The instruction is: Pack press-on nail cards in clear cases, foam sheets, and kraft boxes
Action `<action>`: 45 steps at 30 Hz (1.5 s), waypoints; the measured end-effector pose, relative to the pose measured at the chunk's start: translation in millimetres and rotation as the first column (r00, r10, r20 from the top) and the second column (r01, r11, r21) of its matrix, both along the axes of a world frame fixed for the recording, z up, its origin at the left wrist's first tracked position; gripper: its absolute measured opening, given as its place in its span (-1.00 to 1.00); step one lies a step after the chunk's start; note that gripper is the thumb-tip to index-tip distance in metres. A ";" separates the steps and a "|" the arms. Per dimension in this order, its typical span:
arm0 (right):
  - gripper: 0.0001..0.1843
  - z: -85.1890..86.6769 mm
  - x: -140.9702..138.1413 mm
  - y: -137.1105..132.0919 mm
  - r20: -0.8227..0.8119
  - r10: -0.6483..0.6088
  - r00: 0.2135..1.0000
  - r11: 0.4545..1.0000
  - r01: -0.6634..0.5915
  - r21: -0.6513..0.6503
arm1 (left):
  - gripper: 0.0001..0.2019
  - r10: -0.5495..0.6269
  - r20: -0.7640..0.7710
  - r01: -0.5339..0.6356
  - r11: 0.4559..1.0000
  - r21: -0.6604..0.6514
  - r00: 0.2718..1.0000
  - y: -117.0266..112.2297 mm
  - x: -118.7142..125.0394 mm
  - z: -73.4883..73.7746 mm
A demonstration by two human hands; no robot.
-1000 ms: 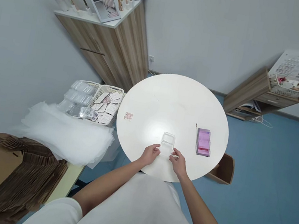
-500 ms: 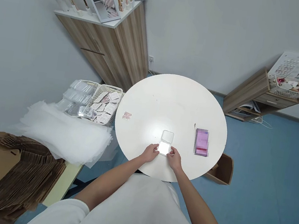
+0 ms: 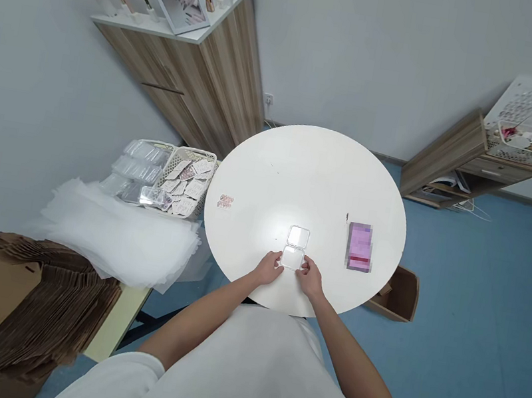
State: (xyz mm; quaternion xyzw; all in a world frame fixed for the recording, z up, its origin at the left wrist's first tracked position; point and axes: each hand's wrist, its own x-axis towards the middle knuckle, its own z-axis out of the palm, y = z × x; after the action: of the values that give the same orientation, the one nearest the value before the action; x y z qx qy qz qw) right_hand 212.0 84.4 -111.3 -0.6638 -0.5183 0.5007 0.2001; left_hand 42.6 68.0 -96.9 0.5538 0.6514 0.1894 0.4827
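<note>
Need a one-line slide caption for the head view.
Left hand and right hand at opposite sides of an open clear case on a white table.

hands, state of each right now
Left hand: holding the open clear case by its left edge.
Right hand: holding it by the right edge.

Case (image 3: 292, 258) is clear; counter (image 3: 321, 167) plain wht. Blurred pixelated item (image 3: 361, 241) is purple w/ red band nr bottom. Cabinet (image 3: 161, 64): grey-brn woodgrain, wht top. Floor (image 3: 470, 312) is blue, wall (image 3: 370, 54) pale grey, thin sheets (image 3: 120, 230) wht, cardboard stack (image 3: 51, 306) brn, shirt (image 3: 268, 374) wht.
</note>
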 end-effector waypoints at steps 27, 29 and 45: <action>-0.57 41.1 2.4 -24.6 -0.081 0.049 0.995 0.994 -0.041 0.101 | -0.65 0.125 -0.069 -0.130 0.989 -0.067 0.990 -61.0 -93.5 21.2; -0.61 47.0 -14.6 -20.9 -0.083 0.132 0.988 0.988 -0.124 0.090 | -0.64 0.139 -0.108 -0.144 0.989 -0.039 0.984 -53.1 -120.3 24.8; -0.56 24.6 -207.7 73.5 0.221 0.482 0.848 0.857 -0.509 0.084 | -0.55 0.022 -0.339 -0.020 1.000 0.011 0.941 80.7 -246.3 30.1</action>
State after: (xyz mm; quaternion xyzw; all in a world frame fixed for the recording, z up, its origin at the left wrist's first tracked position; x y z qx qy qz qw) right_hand 4.3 157.9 -86.7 -0.5367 -0.7227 0.4315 0.0587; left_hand -203.7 148.7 -66.8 0.5728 0.7300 0.0988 0.3596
